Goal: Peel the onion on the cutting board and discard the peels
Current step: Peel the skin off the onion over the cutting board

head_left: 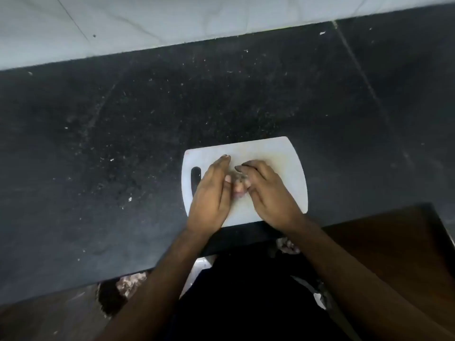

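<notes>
Dark speckled countertop [123, 143] here, flecked with pale crumbs, a pale tiled wall [172, 18] running along the far edge, and a white cutting board [283, 163] sitting at the near edge, its handle slot on the left. Both hands are down on that board, close together. The left hand [211, 193] comes in from the left, fingers long and fairly straight along the side of the onion [238, 184], thumb tip against it. That looks like a steadying hold, a brace so the thing can't roll. The right hand [268, 193] arches over from the right, fingers curled down onto the top and thumb tucked in at the near side, and I'd read that as the working hand, pinching at the skin to lift it. The onion itself sits mid-board, squeezed between the two hands, and only a sliver of it shows: pale pinkish flesh toward the near side, a darker, mottled patch toward the far side that may be skin not yet off. It's blurred, so how much peel is left I can't say. No loose peels are clear on the board. Down below the counter edge, near left, some pinkish papery scraps [130, 283] show, possibly peel, too blurred to be sure.
</notes>
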`<action>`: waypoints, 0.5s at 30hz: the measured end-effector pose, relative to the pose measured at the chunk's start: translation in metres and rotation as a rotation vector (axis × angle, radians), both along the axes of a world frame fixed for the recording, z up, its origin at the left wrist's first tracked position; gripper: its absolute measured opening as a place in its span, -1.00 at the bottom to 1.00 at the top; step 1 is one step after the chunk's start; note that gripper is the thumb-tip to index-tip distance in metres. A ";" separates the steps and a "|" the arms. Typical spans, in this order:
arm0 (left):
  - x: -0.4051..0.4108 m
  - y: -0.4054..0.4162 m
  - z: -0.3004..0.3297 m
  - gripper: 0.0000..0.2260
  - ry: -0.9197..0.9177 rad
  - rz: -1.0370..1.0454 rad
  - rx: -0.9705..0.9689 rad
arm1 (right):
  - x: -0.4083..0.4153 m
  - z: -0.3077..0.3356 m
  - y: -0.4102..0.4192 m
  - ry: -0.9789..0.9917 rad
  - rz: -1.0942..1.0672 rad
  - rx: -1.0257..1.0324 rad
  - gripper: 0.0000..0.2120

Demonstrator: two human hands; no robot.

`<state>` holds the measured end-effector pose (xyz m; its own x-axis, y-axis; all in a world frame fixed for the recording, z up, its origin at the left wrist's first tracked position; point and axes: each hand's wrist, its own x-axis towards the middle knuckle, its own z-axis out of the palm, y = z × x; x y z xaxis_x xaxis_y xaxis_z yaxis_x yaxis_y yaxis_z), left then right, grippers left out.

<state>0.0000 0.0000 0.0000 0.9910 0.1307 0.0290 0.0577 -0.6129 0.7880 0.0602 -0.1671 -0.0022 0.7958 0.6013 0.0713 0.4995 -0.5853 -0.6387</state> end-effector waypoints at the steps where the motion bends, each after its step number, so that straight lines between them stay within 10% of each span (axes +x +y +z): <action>1: 0.001 0.002 -0.005 -0.59 -0.015 0.024 -0.027 | -0.001 -0.005 -0.002 -0.007 0.034 0.002 -0.62; 6: 0.000 0.000 -0.013 -0.44 0.078 0.046 -0.368 | 0.001 -0.023 -0.005 -0.068 0.193 -0.149 -0.47; 15: 0.017 -0.010 -0.022 -0.45 0.028 0.148 -0.625 | 0.025 -0.031 0.010 0.138 -0.181 0.279 -0.52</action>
